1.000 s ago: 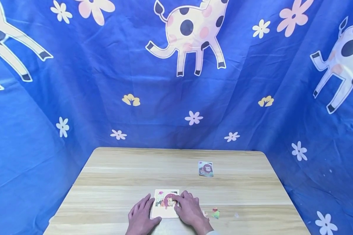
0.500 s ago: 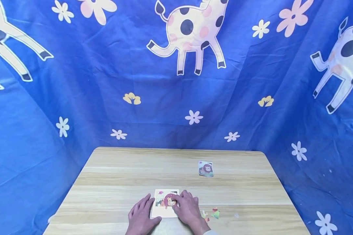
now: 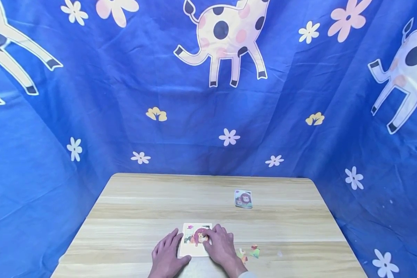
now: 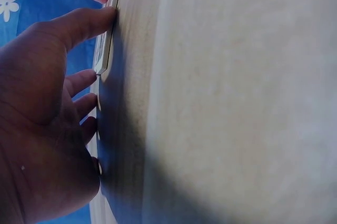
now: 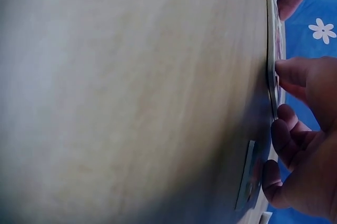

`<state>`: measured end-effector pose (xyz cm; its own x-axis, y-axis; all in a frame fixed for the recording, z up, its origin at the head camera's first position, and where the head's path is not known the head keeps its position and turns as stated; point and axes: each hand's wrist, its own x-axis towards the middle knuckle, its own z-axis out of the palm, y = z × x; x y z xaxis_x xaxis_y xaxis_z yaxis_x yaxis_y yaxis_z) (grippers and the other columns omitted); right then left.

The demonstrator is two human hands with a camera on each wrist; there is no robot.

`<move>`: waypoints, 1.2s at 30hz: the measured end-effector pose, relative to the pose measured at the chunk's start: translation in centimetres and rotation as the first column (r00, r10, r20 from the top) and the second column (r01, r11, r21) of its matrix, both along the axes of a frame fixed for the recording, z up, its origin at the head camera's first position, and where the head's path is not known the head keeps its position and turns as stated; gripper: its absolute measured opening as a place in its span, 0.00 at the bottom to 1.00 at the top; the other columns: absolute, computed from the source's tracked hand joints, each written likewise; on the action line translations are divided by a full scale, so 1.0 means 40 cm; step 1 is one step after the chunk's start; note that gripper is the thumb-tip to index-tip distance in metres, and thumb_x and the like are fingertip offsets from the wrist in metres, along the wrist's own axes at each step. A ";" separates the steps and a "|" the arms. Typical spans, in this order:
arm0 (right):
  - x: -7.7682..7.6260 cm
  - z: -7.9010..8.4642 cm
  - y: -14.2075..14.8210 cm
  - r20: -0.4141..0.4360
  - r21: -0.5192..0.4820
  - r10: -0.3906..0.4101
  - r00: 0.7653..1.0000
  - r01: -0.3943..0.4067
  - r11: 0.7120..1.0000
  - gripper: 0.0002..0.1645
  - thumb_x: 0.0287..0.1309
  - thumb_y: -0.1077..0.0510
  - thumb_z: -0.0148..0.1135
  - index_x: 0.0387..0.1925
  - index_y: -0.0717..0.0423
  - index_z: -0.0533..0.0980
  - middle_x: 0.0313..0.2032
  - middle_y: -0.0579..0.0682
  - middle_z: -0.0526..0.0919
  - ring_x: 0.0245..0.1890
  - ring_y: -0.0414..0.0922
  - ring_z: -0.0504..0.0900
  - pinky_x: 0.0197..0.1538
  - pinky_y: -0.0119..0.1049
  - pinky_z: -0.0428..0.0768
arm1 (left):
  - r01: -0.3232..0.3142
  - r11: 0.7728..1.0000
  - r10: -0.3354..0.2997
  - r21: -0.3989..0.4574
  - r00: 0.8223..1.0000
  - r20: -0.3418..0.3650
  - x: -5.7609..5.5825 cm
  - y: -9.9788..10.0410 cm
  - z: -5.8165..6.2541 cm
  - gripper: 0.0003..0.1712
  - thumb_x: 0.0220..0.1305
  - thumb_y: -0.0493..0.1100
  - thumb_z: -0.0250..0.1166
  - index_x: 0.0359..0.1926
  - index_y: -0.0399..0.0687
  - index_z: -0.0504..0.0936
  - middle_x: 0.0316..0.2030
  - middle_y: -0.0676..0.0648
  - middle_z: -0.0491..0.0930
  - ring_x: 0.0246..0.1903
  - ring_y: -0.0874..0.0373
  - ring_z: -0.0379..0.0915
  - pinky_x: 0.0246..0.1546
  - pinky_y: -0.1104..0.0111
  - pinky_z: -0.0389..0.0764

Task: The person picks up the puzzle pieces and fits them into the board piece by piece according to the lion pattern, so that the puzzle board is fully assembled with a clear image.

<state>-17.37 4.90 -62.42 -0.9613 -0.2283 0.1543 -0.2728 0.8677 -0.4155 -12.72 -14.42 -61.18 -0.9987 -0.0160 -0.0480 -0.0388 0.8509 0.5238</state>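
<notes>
A pale jigsaw board (image 3: 194, 251) lies flat near the table's front, its upper part filled with pieces of a lion picture. My left hand (image 3: 166, 255) holds its near left corner, thumb against the front edge and fingers spread along the left side. In the left wrist view that thumb (image 4: 100, 21) touches the board's rim (image 4: 105, 58). Over the right half, my right hand (image 3: 222, 247) pinches and presses a puzzle piece (image 3: 202, 234) with thumb and index finger. That piece is partly covered by the fingers. The lower strip of the board shows bare.
Loose puzzle pieces (image 3: 255, 251) lie right of the right hand, one partly beside its wrist. Farther back rests a small lion picture card (image 3: 243, 199). A blue patterned curtain (image 3: 180, 135) surrounds the wooden table (image 3: 142, 216) at the back and sides.
My right thumb has shifted slightly left over the puzzle, and the right hand has drawn in a little, uncovering more of the loose pieces. My left hand stays put.
</notes>
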 end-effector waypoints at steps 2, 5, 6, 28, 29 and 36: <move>-0.001 0.001 -0.002 -0.001 0.001 -0.007 1.000 0.007 1.000 0.14 0.49 0.47 0.68 0.42 0.33 0.81 0.29 0.34 0.66 0.29 0.33 0.63 0.35 0.32 0.59 | -0.002 1.000 0.002 0.000 1.000 -0.003 0.001 0.000 0.004 0.46 0.43 0.61 0.71 0.64 0.51 0.70 0.72 0.46 0.60 0.67 0.39 0.56 0.62 0.36 0.55; 0.000 0.007 0.002 0.013 -0.016 0.003 1.000 -0.003 1.000 0.17 0.48 0.48 0.69 0.44 0.32 0.81 0.28 0.34 0.66 0.29 0.33 0.62 0.35 0.32 0.58 | -0.003 1.000 0.003 0.003 1.000 -0.006 0.003 0.001 0.009 0.46 0.43 0.61 0.71 0.64 0.50 0.70 0.72 0.47 0.60 0.66 0.39 0.56 0.62 0.36 0.55; 0.001 0.009 0.006 0.022 -0.025 0.006 1.000 -0.006 1.000 0.19 0.48 0.48 0.68 0.46 0.32 0.81 0.29 0.34 0.66 0.29 0.33 0.61 0.35 0.31 0.58 | -0.001 1.000 0.001 0.005 1.000 -0.007 0.004 0.001 0.010 0.46 0.43 0.61 0.71 0.64 0.50 0.70 0.72 0.46 0.60 0.66 0.39 0.56 0.61 0.36 0.54; 0.033 0.033 0.124 0.090 -0.021 0.010 0.996 -0.008 1.000 0.25 0.42 0.47 0.70 0.47 0.38 0.81 0.38 0.35 0.74 0.41 0.38 0.71 0.40 0.36 0.64 | 0.022 1.000 -0.022 0.017 1.000 0.009 -0.021 -0.016 0.018 0.47 0.43 0.61 0.72 0.64 0.50 0.70 0.72 0.46 0.60 0.67 0.39 0.55 0.62 0.37 0.54; 0.034 0.033 0.125 0.098 -0.022 0.011 0.995 -0.009 1.000 0.25 0.41 0.47 0.70 0.47 0.38 0.81 0.38 0.35 0.74 0.41 0.38 0.70 0.40 0.36 0.64 | 0.024 1.000 -0.024 0.017 1.000 0.009 -0.024 -0.019 0.017 0.47 0.43 0.61 0.72 0.64 0.50 0.70 0.72 0.46 0.60 0.67 0.39 0.55 0.62 0.37 0.54; 0.047 0.030 0.138 0.127 0.000 0.021 0.992 -0.022 1.000 0.29 0.37 0.45 0.71 0.48 0.40 0.81 0.39 0.34 0.73 0.41 0.37 0.69 0.42 0.37 0.65 | 0.034 0.999 -0.034 0.014 0.999 0.006 -0.038 -0.031 0.012 0.46 0.43 0.61 0.72 0.64 0.50 0.71 0.72 0.46 0.60 0.67 0.39 0.56 0.62 0.37 0.54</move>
